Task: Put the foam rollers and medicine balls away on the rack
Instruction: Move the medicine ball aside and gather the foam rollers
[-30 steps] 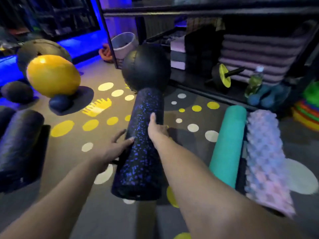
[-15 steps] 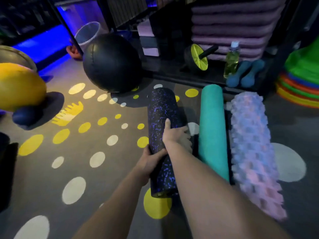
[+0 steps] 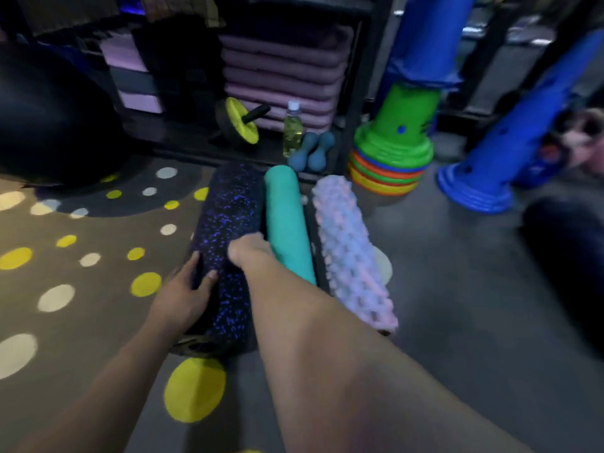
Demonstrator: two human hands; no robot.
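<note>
A black foam roller with purple flecks (image 3: 228,223) lies lengthwise on the floor, its far end at the foot of the rack (image 3: 354,93). My left hand (image 3: 184,295) grips its near left side, fingers curled round it. My right hand (image 3: 250,253) wraps over its top right side, against the teal foam roller (image 3: 287,220) lying right beside it. A pale pink knobbly roller (image 3: 351,253) lies to the right of the teal one. A large black medicine ball (image 3: 52,116) sits on the floor at far left.
The rack's bottom shelf holds stacked purple mats (image 3: 281,70), a yellow ab wheel (image 3: 240,124), a bottle (image 3: 292,129) and two blue dumbbells (image 3: 312,152). Stacked coloured cones (image 3: 390,155) and blue cones (image 3: 483,171) stand to the right. A dark object (image 3: 568,256) lies at far right.
Both hands have closed round the flecked roller and shifted it right, up against the teal roller. The view has swung right, so the black ball and spotted floor slid left.
</note>
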